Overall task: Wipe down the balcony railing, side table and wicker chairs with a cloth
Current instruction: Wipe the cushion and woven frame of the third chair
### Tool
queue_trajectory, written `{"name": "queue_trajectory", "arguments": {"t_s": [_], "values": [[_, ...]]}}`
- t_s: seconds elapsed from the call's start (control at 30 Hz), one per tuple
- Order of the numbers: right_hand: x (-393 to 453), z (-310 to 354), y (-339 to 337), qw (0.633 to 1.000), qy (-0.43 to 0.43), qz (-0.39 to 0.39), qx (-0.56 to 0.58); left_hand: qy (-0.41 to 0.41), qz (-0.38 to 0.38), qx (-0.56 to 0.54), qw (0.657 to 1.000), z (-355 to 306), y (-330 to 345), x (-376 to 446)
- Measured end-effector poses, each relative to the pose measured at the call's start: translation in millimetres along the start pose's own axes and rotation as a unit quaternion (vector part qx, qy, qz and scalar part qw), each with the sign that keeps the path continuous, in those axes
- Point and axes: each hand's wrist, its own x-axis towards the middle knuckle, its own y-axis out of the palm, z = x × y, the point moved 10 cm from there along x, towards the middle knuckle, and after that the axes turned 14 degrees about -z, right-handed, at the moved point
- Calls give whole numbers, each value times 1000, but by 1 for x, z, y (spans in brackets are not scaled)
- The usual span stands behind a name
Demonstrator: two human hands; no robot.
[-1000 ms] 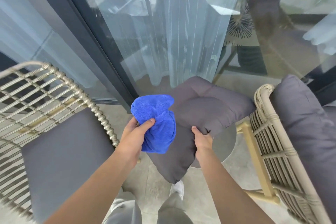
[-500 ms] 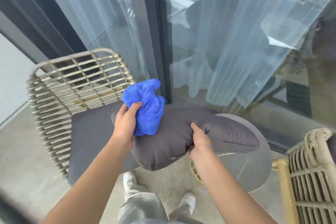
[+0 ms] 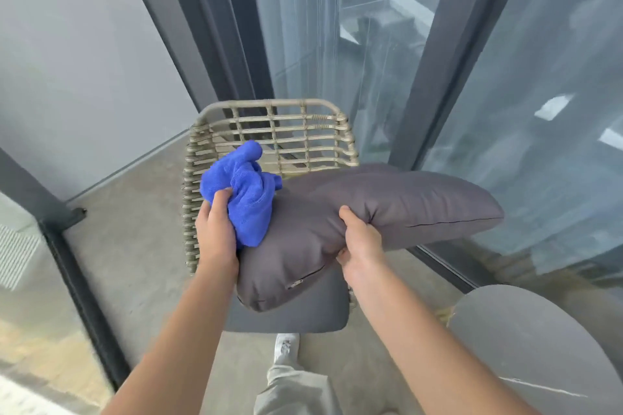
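A bunched blue cloth (image 3: 247, 192) is gripped in my left hand (image 3: 215, 229), which also presses against the left end of a grey cushion (image 3: 387, 209). My right hand (image 3: 359, 237) grips the cushion's near edge and holds it in the air. Below and behind the cushion stands a wicker chair (image 3: 273, 131) with a grey seat pad (image 3: 290, 317). The round grey side table (image 3: 536, 347) shows at the lower right. Part of the chair seat is hidden by the cushion.
Glass sliding doors with dark frames (image 3: 435, 54) and sheer curtains stand behind the chair. A dark post with glass panel (image 3: 70, 266) runs along the left. The concrete floor (image 3: 135, 246) lies around the chair; my legs and a white shoe (image 3: 285, 347) are below.
The view has swung left. Both hands have carried the cushion away from the side table and over the left wicker chair. The second chair on the right has left the view.
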Motion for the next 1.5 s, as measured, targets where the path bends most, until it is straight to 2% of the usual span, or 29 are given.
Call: {"name": "queue_trajectory", "arguments": {"t_s": [0.37, 0.63, 0.9, 1.2, 1.5], "values": [[-10, -12, 169, 998, 49, 34, -27, 2, 21, 87, 996, -63, 9, 187], [-16, -34, 247, 998, 58, 14, -38, -32, 25, 105, 994, -72, -5, 284], [-20, -56, 274, 997, 58, -10, -51, -75, 35, 91, 992, -68, -21, 323], [9, -74, 282, 994, 96, -35, -39, -71, 13, 63, 995, -67, -18, 323], [46, -73, 270, 992, 90, -75, -55, -90, 8, 80, 993, -28, 0, 337]]}}
